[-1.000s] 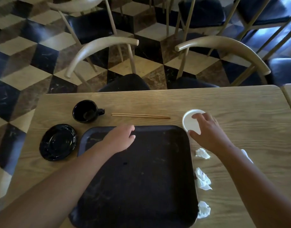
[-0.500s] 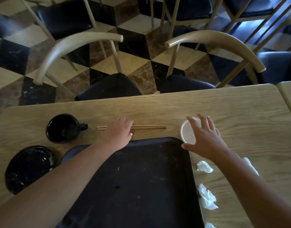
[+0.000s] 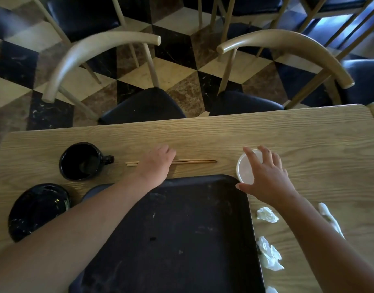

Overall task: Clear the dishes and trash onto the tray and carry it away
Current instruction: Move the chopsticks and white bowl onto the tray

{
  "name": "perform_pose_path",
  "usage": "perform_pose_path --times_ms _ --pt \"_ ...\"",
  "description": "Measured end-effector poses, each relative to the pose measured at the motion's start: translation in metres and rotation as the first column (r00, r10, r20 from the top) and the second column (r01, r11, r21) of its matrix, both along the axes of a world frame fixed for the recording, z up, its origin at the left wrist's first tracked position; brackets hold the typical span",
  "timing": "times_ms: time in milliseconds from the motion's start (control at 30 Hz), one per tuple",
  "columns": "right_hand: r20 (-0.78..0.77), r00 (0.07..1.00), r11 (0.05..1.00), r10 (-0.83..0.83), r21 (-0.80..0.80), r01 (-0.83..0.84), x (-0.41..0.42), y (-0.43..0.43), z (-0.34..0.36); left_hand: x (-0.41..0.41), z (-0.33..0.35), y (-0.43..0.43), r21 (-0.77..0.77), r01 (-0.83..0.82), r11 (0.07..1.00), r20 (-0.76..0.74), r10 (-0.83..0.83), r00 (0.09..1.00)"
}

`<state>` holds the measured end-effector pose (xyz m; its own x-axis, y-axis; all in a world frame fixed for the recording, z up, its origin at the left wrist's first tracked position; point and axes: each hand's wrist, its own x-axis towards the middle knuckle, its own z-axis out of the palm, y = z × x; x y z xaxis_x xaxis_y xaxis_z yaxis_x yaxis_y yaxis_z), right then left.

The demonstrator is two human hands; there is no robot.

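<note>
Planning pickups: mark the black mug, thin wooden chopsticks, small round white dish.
Black mug (image 3: pixel 80 161), head view, inside.
Thin wooden chopsticks (image 3: pixel 194 160), head view, right half.
Small round white dish (image 3: pixel 244 169), head view, inside.

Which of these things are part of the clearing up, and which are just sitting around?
Part of the job:
tray, black mug, black plate, chopsticks under the left hand, small white dish under the right hand, crumpled napkins.

Just there:
table, chairs, checkered floor.

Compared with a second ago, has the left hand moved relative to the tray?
Yes. The left hand has gone forward off the tray, past its far rim, and now lies across the chopsticks.
</note>
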<state>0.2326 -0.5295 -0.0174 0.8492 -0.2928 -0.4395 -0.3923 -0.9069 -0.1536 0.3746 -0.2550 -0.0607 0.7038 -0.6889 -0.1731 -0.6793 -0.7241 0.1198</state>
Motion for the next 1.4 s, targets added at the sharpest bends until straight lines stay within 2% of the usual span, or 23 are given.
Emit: perform_pose_path --times_ms 367,967,1167,1400 --pt "0.023 0.999 0.999 -0.033 -0.020 0.034 0.001 0.006 0.000 0.010 0.004 -0.005 0.106 0.162 0.981 -0.028 -0.160 0.987" --pt "-0.007 0.998 0.998 -0.067 -0.016 0.067 0.006 0.012 0.006 0.011 0.011 0.002 0.137 0.149 0.979 -0.068 -0.141 0.988" --pt "0.001 0.996 0.996 -0.084 0.012 0.084 0.005 0.012 0.012 0.000 0.022 0.003 0.138 0.091 0.986 -0.044 -0.085 0.995" --pt "0.039 0.995 0.996 -0.089 0.026 0.088 0.004 0.017 0.028 -0.014 0.032 0.013 0.122 0.095 0.988 -0.012 -0.094 0.995"
